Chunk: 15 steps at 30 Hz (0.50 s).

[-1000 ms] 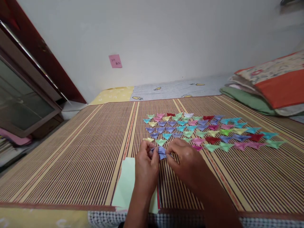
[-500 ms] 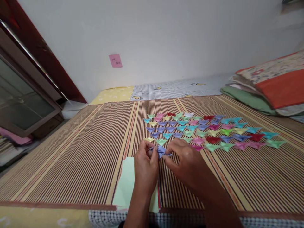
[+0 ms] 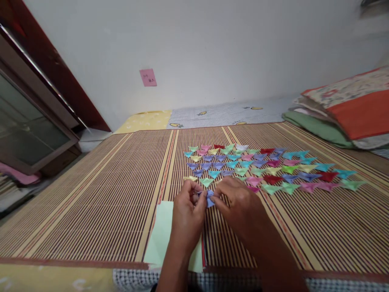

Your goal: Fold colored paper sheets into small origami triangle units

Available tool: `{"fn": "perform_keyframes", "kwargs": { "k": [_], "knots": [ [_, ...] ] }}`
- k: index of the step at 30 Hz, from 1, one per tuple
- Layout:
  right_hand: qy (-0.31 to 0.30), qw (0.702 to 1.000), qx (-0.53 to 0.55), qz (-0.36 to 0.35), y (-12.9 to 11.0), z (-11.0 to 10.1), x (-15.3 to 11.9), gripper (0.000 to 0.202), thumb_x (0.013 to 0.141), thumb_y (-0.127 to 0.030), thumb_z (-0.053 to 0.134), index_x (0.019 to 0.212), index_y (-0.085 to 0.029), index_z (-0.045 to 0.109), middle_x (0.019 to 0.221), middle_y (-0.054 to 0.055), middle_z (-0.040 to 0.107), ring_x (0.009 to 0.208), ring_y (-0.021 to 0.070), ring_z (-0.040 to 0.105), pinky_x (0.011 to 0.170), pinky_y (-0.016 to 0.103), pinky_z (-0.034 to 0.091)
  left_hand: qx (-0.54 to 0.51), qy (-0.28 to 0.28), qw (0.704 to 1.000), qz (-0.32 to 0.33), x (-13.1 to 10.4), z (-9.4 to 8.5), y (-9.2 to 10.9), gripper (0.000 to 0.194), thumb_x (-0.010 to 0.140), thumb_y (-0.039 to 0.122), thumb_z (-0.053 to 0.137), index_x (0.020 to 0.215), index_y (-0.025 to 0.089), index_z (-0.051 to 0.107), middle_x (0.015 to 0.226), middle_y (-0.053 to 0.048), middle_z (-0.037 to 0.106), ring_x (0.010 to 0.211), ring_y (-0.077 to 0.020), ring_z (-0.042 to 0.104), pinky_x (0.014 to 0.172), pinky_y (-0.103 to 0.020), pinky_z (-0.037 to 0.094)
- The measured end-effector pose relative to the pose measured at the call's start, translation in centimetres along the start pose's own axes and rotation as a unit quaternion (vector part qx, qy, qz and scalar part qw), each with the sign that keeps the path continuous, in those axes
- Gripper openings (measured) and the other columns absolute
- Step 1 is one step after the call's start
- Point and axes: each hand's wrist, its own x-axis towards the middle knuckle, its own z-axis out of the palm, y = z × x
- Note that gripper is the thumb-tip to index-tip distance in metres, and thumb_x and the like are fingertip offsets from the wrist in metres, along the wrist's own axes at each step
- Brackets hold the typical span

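Observation:
A small folded purple paper (image 3: 210,199) sits between my two hands, just above the striped mat. Thumb and fingers of my left hand (image 3: 189,209) pinch its left side. On its right side, my right hand (image 3: 237,200) grips it in a pinch too. Part of the paper is hidden behind the fingertips. Just beyond my hands lie rows of small folded paper boats in many colours, with a green paper boat (image 3: 207,182) nearest. Beneath my left forearm is a stack of pale green paper sheets (image 3: 161,233), partly covered.
The striped mat (image 3: 91,194) covers the bed. Folded bedding (image 3: 358,109) is piled at the right. A pink note (image 3: 148,77) sticks to the wall behind. At the left stands a glass-panelled cabinet (image 3: 27,121).
The purple paper has turned and been squeezed between my fingers, so its pointed right tip no longer shows. Both hands have shifted slightly right. The rows of boats have not moved.

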Motion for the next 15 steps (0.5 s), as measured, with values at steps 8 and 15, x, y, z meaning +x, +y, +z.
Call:
{"fn": "perform_keyframes", "kwargs": {
  "k": [8, 15],
  "knots": [
    [-0.008, 0.999, 0.053, -0.002, 0.2, -0.6, 0.1, 0.018, 0.08, -0.005, 0.075, 0.077, -0.018, 0.063, 0.083, 0.004, 0.063, 0.084, 0.0241, 0.058, 0.076, 0.037, 0.044, -0.029, -0.031, 0.999, 0.0, 0.1, -0.5, 0.2, 0.014, 0.094, 0.026, 0.06, 0.084, 0.021, 0.052, 0.074, 0.003, 0.055, 0.064, -0.0132, 0.052, 0.059, -0.025, 0.04],
    [-0.055, 0.997, 0.027, -0.05, -0.8, -0.8, 0.2, 0.022, 0.087, -0.005, 0.066, 0.069, -0.017, 0.059, 0.081, 0.005, 0.059, 0.081, 0.023, 0.053, 0.071, 0.036, 0.042, -0.049, -0.026, 0.998, -0.021, -0.2, -0.2, 0.6, 0.015, 0.093, 0.028, 0.062, 0.084, 0.021, 0.052, 0.074, 0.004, 0.055, 0.063, -0.0119, 0.052, 0.059, -0.024, 0.041]
  ]
}}
